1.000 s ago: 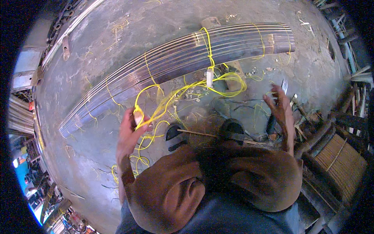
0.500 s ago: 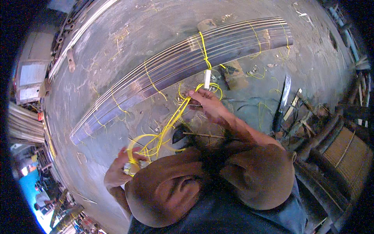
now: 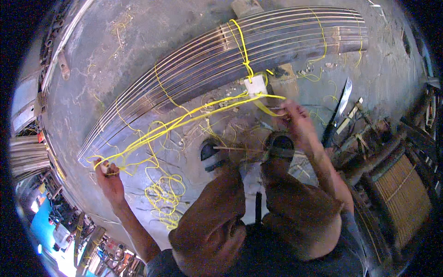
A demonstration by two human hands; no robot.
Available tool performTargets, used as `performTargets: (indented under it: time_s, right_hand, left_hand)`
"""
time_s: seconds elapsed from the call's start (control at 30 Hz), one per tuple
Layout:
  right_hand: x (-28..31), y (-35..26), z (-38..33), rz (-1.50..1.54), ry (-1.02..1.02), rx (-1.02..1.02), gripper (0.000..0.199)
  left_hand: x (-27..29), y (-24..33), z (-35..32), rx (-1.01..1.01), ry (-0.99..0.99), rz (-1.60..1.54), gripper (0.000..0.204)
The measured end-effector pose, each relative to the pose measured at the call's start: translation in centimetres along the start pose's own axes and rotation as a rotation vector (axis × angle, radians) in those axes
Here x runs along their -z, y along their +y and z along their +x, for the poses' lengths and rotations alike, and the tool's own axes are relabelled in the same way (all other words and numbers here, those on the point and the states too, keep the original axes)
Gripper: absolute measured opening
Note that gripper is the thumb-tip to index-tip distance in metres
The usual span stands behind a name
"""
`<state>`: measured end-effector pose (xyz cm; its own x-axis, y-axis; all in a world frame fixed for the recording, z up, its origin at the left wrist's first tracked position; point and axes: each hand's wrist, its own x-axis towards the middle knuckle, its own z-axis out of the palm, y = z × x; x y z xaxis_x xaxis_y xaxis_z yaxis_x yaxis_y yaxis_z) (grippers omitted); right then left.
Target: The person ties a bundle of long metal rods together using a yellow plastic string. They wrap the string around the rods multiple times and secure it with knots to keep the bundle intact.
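Observation:
A long bundle of dark slats with pale edges [image 3: 194, 69] lies across the ground before me, bound by several yellow ties. A thicker yellow cord loop [image 3: 241, 44] wraps its middle, and a white square tag [image 3: 255, 86] hangs at its near side. Several strands of yellow cord [image 3: 184, 119] stretch from the tag toward my left hand [image 3: 110, 181], whose fingers are closed on them beside a small whitish piece. My right hand [image 3: 299, 123] is pinched at the other end of the cord, right of the tag; its fingertips are somewhat blurred.
Loose yellow cord [image 3: 164, 194] lies tangled left of my knees. My sandalled feet [image 3: 213, 154] stand near the bundle. A long knife [image 3: 339, 108] with a bright blade lies at right, beside wood scraps and a woven slatted panel [image 3: 400, 198].
My hands have spread apart, left hand outward to the left and right hand rightward, drawing the cord out long. The tag now shows its broad face. My knees have shifted, revealing my feet.

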<state>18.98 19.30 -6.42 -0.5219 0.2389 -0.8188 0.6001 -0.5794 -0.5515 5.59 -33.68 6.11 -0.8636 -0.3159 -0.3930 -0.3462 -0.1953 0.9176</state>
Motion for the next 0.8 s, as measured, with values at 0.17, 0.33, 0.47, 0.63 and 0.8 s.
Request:
performTargets:
  time_s: [0.17,0.33,0.47,0.63,0.8]
  right_hand:
    - [4.4,-2.0,-2.8,-0.122,0.192,0.184,0.027]
    - [0.4,-1.6,-6.0,-0.377,0.332,0.256,0.047]
    - [-3.4,1.0,-11.5,-0.742,0.14,0.175,0.043]
    - [-15.7,0.6,-24.6,-0.701,-0.38,0.057,0.036]
    - [-24.7,-0.8,-35.1,-0.655,-0.165,0.315,0.035]
  left_hand:
    - [0.3,1.1,-7.2,0.194,-0.088,0.88,0.026]
    - [7.5,3.4,-20.1,0.349,-0.642,1.218,0.033]
    - [2.9,8.7,-25.6,0.773,-0.224,0.813,0.034]
    - [-3.3,16.1,-25.6,1.067,-0.165,0.358,0.042]
    - [-6.1,16.4,-27.2,0.223,-0.312,0.929,0.048]
